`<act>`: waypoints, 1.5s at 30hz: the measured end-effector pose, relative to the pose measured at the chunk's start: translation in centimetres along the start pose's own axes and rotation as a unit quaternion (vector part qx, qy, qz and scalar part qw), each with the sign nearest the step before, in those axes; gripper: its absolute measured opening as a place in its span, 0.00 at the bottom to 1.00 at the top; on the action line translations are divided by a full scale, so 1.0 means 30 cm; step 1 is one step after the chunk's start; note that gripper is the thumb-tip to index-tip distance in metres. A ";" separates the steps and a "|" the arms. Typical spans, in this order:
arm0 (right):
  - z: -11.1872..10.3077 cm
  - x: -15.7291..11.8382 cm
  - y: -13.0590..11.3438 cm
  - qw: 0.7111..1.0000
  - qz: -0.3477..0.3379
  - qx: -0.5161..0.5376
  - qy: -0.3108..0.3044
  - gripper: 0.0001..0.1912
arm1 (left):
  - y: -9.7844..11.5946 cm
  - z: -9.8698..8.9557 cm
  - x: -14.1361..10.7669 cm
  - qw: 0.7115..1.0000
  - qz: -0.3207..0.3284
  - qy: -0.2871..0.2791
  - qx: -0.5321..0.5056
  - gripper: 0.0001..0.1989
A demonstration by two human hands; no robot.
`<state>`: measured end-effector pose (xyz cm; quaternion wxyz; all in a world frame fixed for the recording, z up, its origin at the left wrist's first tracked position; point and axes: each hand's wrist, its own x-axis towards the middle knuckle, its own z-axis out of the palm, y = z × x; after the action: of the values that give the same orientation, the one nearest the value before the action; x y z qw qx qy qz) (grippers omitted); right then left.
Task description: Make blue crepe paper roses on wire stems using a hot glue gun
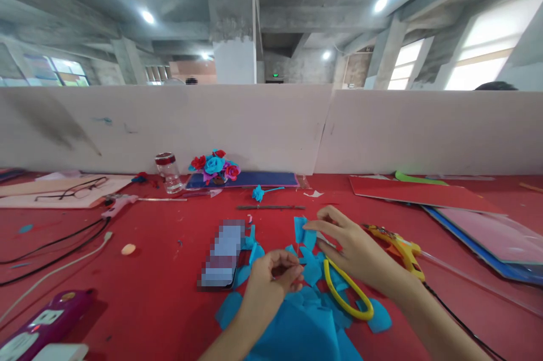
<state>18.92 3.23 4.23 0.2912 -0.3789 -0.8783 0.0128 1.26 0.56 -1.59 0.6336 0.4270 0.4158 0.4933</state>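
Observation:
A small blue paper piece, folded or in two parts, is held upright between the thumb and fingers of my right hand. Just below and to its left, my left hand is closed in a pinch. A thin pale line runs from the blue paper down toward those fingertips; what they grip is too small to name. Under both hands lie loose blue paper petals and a larger blue paper sheet. Yellow-handled scissors rest on the petals below my right wrist, blades hidden.
A phone lies left of my hands. Yellow glue gun with a cord is at right. Behind stand a paper flower bouquet and a glass jar; a blue flower on a stem and a stick lie nearer.

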 end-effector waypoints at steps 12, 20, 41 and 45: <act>-0.095 0.084 -0.005 0.991 -0.034 0.004 -0.126 0.04 | -0.009 0.004 0.002 0.999 0.004 -0.021 0.024 0.15; -0.079 0.098 -0.009 0.991 -0.060 -0.014 -0.115 0.05 | -0.012 0.008 0.005 1.000 -0.003 -0.007 0.014 0.17; -0.076 0.113 -0.021 0.990 -0.049 -0.059 -0.121 0.04 | -0.004 0.010 0.002 0.999 0.015 -0.015 0.026 0.15; -0.079 0.115 -0.027 0.991 -0.044 -0.055 -0.116 0.04 | -0.010 0.010 0.003 0.999 0.011 -0.012 0.032 0.15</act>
<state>17.76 4.50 8.13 0.1664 -0.3513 -0.9214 -0.0050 1.65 0.57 -1.79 0.6187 0.4573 0.4191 0.4820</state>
